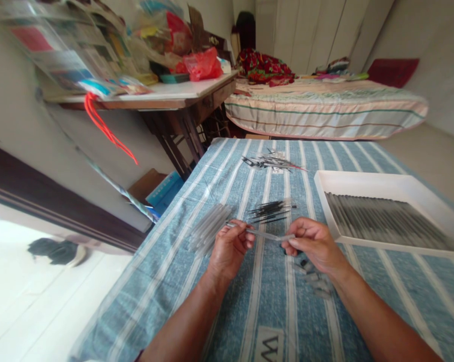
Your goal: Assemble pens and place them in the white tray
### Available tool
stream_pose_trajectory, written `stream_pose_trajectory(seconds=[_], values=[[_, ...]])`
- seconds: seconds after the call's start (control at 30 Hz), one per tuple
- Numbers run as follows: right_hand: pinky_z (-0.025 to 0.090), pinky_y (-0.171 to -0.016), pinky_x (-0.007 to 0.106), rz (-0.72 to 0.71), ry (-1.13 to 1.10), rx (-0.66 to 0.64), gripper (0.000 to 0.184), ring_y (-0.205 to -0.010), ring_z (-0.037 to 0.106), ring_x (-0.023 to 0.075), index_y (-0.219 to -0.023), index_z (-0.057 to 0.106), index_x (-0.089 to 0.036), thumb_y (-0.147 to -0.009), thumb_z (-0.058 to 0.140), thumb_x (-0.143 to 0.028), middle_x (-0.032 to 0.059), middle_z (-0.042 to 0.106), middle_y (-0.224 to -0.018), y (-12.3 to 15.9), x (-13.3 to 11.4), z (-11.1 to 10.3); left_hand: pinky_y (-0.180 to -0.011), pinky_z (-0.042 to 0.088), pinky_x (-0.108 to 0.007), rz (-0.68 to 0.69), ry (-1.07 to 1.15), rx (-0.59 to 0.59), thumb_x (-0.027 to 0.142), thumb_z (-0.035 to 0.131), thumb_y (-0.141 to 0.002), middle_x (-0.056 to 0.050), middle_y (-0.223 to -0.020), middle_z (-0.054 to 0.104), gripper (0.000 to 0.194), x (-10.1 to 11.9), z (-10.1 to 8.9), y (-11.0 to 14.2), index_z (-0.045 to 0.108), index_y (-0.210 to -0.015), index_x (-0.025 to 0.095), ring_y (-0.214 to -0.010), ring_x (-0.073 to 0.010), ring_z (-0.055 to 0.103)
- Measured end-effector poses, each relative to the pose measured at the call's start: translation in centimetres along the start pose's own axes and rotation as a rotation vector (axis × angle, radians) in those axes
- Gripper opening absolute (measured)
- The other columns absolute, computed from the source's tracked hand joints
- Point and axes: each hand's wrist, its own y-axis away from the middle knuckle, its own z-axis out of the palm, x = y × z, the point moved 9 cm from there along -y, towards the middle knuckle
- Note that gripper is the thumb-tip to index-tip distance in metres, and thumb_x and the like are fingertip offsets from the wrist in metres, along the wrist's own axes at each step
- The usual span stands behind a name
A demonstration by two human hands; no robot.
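Observation:
My left hand is closed around a thin translucent pen, held slantwise above the striped cloth. At the pen's right end, my right hand pinches a small clear pen cap. Blur hides whether the cap sits over the tip or just touches it. Left of my left hand lies a pile of frosted pen barrels. Thin black refills rest just beyond both hands. Several loose translucent caps are scattered below my right hand, partly behind the wrist.
A white box at the right holds a row of grey pens. Farther back on the tablecloth is a heap of thin dark and clear sticks. A cluttered desk stands left, a bed beyond.

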Motion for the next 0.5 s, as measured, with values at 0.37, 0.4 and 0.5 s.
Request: stream_pose_trajectory(seconds=[0.37, 0.4, 0.5], values=[[0.049, -0.049, 0.023, -0.034, 0.184, 0.076, 0.024, -0.056, 0.063, 0.0138, -0.078, 0.056, -0.018, -0.068, 0.071, -0.034, 0.0032, 0.069, -0.068, -0.19, -0.06, -0.06, -0.044, 0.047, -0.017, -0.013, -0.005, 0.014, 0.014, 0.069, -0.068, -0.003, -0.067, 0.068, 0.010, -0.31, 0.17, 0.21, 0.059, -0.072, 0.014, -0.052, -0.0105, 0.063], [0.049, -0.049, 0.023, -0.038, 0.214, 0.085, 0.024, -0.056, 0.063, 0.0138, -0.079, 0.056, -0.018, -0.068, 0.071, -0.034, 0.0030, 0.069, -0.067, -0.20, -0.07, -0.11, -0.045, 0.048, -0.017, -0.020, -0.003, 0.012, 0.014, 0.069, -0.068, -0.004, -0.067, 0.069, 0.009, -0.42, 0.20, 0.22, 0.060, -0.072, 0.013, -0.053, -0.0107, 0.063], [0.049, -0.049, 0.024, -0.058, 0.293, 0.096, 0.023, -0.054, 0.062, 0.0138, -0.078, 0.058, -0.018, -0.069, 0.070, -0.035, 0.0025, 0.068, -0.063, -0.20, -0.17, -0.18, -0.045, 0.049, -0.017, -0.043, -0.001, 0.007, 0.012, 0.067, -0.071, -0.005, -0.068, 0.070, 0.005, -0.78, 0.24, 0.22, 0.062, -0.070, 0.011, -0.053, -0.0112, 0.064]])
